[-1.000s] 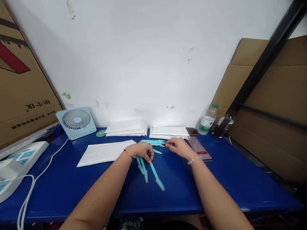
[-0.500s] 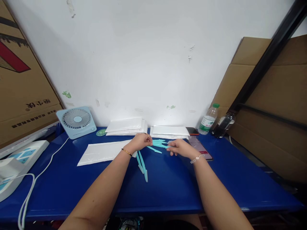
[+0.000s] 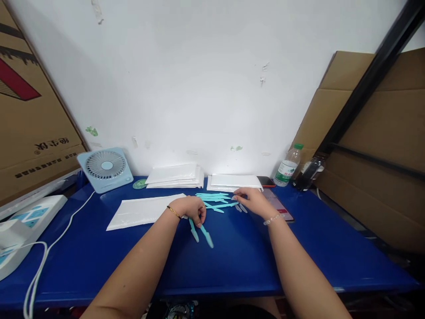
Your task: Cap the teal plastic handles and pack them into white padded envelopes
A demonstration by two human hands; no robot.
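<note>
My left hand [image 3: 193, 210] is closed, thumb and fingers pinching the handle of a turquoise eyebrow razor [image 3: 207, 237] whose capped end points toward me. Beside it another turquoise razor [image 3: 194, 231] lies on the table, its upper end hidden under the hand. Several more turquoise razors [image 3: 214, 197] lie in a loose, partly crossed pile between my hands. My right hand [image 3: 252, 201] is at the pile's right end, its fingertips closed around a small clear cap [image 3: 234, 198]. Two other clear caps [image 3: 243, 208] lie just below those fingers.
A white packet [image 3: 139, 212] lies left of my left hand. Stacks of white packets [image 3: 174, 176] stand against the wall. A phone [image 3: 277, 206] is under my right wrist. Bottles [image 3: 288, 167] stand at back right, a small fan [image 3: 106, 168] and power strip [image 3: 33, 221] at left.
My left hand has come down from the pile to a razor nearer me and swung its end rightward. My right hand has released a razor, which lies across the pile, and moved to the caps.
</note>
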